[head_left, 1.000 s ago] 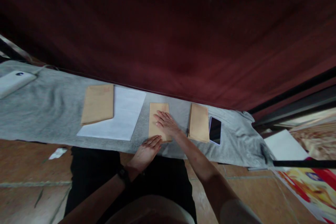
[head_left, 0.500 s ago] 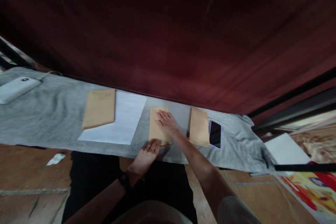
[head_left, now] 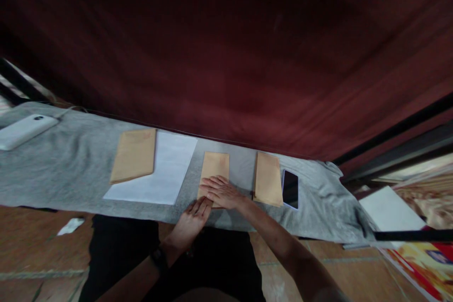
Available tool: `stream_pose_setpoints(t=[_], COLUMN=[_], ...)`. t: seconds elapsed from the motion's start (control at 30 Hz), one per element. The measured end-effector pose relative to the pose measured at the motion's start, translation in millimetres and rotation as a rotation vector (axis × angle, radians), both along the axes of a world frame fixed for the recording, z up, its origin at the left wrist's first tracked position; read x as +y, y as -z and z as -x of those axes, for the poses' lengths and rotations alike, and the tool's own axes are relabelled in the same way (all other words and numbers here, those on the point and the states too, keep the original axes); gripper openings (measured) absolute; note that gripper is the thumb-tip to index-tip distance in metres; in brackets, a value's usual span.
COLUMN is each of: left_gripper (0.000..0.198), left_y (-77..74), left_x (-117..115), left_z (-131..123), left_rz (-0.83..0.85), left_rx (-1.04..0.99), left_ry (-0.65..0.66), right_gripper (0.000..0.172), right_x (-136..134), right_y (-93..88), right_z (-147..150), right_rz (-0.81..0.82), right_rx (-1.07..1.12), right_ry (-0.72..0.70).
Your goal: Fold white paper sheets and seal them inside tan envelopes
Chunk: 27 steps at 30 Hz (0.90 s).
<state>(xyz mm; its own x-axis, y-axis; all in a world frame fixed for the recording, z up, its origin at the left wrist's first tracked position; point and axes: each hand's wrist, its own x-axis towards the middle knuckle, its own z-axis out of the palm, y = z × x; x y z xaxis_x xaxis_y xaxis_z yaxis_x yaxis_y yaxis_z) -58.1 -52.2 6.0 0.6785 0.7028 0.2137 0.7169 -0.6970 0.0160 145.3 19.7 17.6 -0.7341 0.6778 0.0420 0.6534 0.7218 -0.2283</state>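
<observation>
A tan envelope (head_left: 215, 168) lies on the grey cloth (head_left: 71, 170) in front of me. My right hand (head_left: 221, 192) rests flat across its near end, fingers stretched out toward the left. My left hand (head_left: 191, 221) sits just below it at the envelope's near edge, fingers together and touching the paper. A second tan envelope (head_left: 268, 178) lies to the right. A stack of tan envelopes (head_left: 133, 155) sits on a white sheet (head_left: 166, 170) to the left.
A dark phone (head_left: 290, 189) lies beside the right envelope. A white device (head_left: 24, 130) with a cable sits at the cloth's far left. Dark red fabric (head_left: 226, 56) hangs behind. White paper (head_left: 387, 210) and a colourful print (head_left: 428, 264) lie at the right on the tiled floor.
My right hand slid from the envelope's middle back to its near end and turned sideways. My left hand stayed at the near edge. The camera tilted slightly.
</observation>
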Motion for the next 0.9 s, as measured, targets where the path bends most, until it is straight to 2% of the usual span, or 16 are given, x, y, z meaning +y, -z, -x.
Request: stream_pose_setpoints(t=[0.27, 0.43, 0.6, 0.9], left_gripper=[0.055, 0.056, 0.058, 0.055], left_y=[-6.2, -3.2, -0.1, 10.6], left_x=[-6, -6, -2, 1], left_z=[-6, -2, 4, 6], left_rz=[0.02, 0.053, 0.069, 0.068], left_rx=[-0.013, -0.035, -0.028, -0.082], left_ry=[-0.032, -0.026, -0.001, -0.005], right_gripper=[0.047, 0.05, 0.049, 0.049], right_x=[62, 77, 59, -16], right_y=[8.3, 7.5, 7.9, 8.0], right_z=[16, 20, 20, 3], right_rz=[-0.073, -0.078, -0.086, -0.027], right_rx=[-0.013, -0.012, -0.003, 0.021], right_ry=[0.246, 0.39, 0.376, 0.306])
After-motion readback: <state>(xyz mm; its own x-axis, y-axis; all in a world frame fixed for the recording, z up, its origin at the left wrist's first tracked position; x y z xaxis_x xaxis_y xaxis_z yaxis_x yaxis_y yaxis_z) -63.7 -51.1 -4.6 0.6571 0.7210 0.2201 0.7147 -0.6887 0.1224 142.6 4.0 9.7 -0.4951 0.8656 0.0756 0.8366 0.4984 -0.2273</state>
